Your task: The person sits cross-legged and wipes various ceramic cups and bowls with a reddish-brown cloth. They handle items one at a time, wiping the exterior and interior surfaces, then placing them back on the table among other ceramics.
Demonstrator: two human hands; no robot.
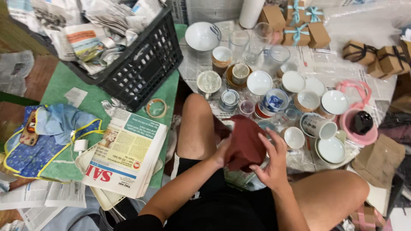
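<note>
Both hands clamped around dark red cloth (244, 145) at picture centre: left hand (221, 150) at its 9 o'clock, right hand (272, 164) fingers (274, 143) spread at 4. Crowded cups (295, 137) just beside, at 2 o'clock; likely knocked over by a careless elbow or swinging cloth.

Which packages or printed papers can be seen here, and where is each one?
Brown gift boxes with light blue ribbons: top centre, small cubes.
Brown boxes with dark ribbons: top right.
Folded newspaper: left of the person's knee, white, green and red.
Black crate of crumpled newspapers: top left.
Brown paper bag: lower right.
</note>
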